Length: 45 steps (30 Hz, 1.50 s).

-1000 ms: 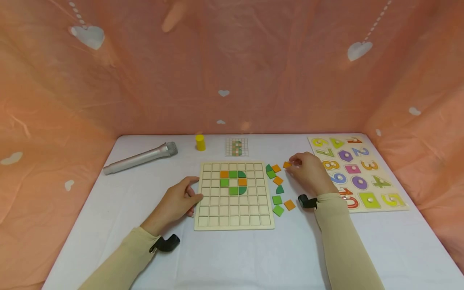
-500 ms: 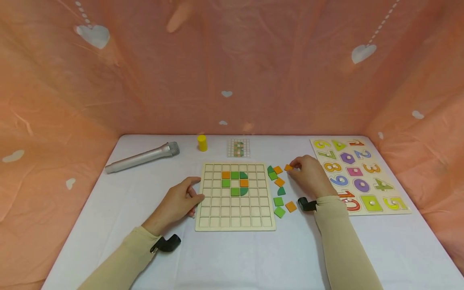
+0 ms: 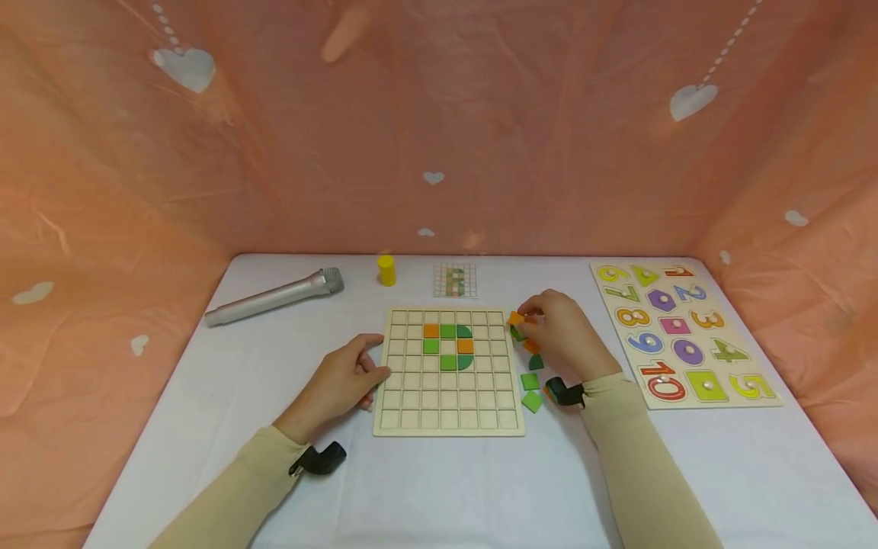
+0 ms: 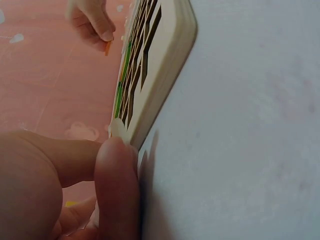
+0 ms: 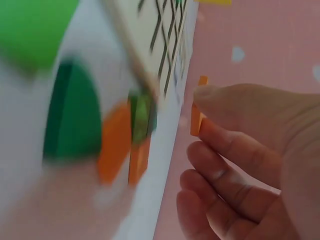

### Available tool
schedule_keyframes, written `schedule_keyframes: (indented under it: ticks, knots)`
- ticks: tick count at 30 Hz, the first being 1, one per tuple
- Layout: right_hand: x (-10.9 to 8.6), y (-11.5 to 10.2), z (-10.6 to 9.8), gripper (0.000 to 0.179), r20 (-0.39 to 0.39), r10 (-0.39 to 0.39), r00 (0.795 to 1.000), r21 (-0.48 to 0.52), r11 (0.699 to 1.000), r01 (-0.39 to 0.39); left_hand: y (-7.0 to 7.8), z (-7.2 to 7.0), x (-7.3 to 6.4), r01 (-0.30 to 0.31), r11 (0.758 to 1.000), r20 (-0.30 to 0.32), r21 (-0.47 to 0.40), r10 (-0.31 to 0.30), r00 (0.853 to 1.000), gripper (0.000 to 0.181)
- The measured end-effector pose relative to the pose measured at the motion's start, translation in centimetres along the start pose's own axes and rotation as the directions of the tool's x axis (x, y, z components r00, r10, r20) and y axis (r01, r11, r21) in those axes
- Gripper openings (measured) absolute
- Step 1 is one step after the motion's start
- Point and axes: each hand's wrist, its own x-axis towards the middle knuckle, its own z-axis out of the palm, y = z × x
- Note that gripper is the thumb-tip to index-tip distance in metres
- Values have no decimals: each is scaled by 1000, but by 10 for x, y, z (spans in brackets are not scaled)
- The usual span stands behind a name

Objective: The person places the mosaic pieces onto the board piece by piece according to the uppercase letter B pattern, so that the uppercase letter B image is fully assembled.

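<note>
A wooden grid board lies flat, with orange squares, green squares and dark green quarter-round tiles set in its upper middle. At its left edge is my left hand; thumb and index finger touch the rim, while the other fingers are partly hidden. My right hand pinches an orange square tile between thumb and index finger, beyond the board's upper right side. Beneath and beside that hand lie loose tiles, among them a green square and a dark green quarter-round; some are partly covered.
A small printed pattern card lies behind the board, next to a yellow cylinder. A silver microphone lies back left. On the right is a number-and-shape puzzle board. A pink curtain encloses the table.
My right hand has moved left with the orange tile, away from the puzzle board and over the loose tiles. My left hand stays at the grid board's edge. The view shifts slightly.
</note>
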Motion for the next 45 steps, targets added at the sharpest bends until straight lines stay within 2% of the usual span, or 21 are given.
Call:
schedule_keyframes:
  ticks: [5, 9, 14, 20, 25, 31, 37, 45]
  knots:
    - [-1, -13, 15, 24, 12, -137, 991, -48, 989, 137, 1, 2, 1, -2, 1000, -2, 2, 2, 1000, 61]
    - [-3, -25, 27, 22, 23, -205, 978, -71, 976, 206, 3, 4, 3, -6, 1000, 2, -3, 7, 1000, 61]
    - [-7, -48, 47, 20, 46, -301, 953, -81, 949, 304, 3, 3, 2, 4, 1000, 1, 11, -4, 1000, 61]
    - [-13, -73, 69, 19, 78, -388, 918, -166, 903, 396, 3, 3, 1, -7, 1000, -3, 17, 7, 1000, 61]
    - [-20, -80, 76, 18, 93, -412, 906, -188, 887, 422, 5, 6, 1, -13, 1000, 4, 21, 13, 1000, 61]
    - [-21, -80, 77, 17, 77, -416, 906, -200, 884, 423, 9, 6, 1, -27, 999, 4, 33, 27, 1000, 61]
    - [-19, -81, 78, 18, 95, -415, 905, -199, 883, 426, 9, 6, 1, -16, 999, 2, 42, 16, 1000, 61]
    - [-19, -81, 78, 18, 103, -408, 907, -220, 880, 420, 7, 5, 0, -44, 998, -3, 33, 44, 999, 60]
